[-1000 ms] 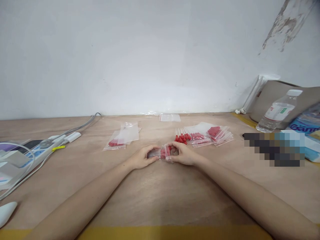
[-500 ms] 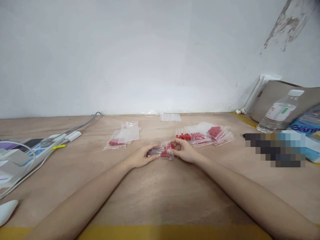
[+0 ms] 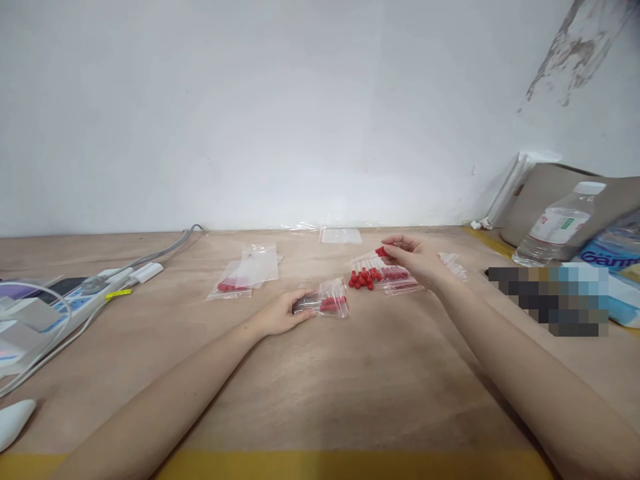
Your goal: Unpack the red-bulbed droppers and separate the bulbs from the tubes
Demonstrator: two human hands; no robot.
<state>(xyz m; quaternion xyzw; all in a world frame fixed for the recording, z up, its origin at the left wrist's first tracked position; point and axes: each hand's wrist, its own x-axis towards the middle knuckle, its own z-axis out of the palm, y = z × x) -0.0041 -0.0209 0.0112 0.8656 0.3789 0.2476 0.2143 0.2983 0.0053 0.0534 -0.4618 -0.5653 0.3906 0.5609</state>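
Note:
My left hand [image 3: 287, 312] rests on the table with thumb and fingers closed round a small clear zip bag [image 3: 341, 300]. Inside the bag are slim clear pieces and several red pieces [image 3: 333, 304]. My right hand [image 3: 413, 257] is raised above the bags on the right, a small red piece [image 3: 383, 251] pinched at its fingertips. Below it lie several clear tubes with red ends [image 3: 367, 277], beside zip bags [image 3: 400, 283] with red pieces in them. My right hand and wrist hide part of these bags.
Left of centre lie a bag with red pieces [image 3: 233, 285] and a blank bag [image 3: 263, 262]. A flat bag [image 3: 341, 235] is near the wall. A power strip [image 3: 65, 310] with cables stands at left; a water bottle [image 3: 560, 223] and a wipes pack [image 3: 613, 240] at right.
My right hand has left the zip bag and moved right and away from me, now with a red piece in its fingertips. My left hand still holds the bag in the same place.

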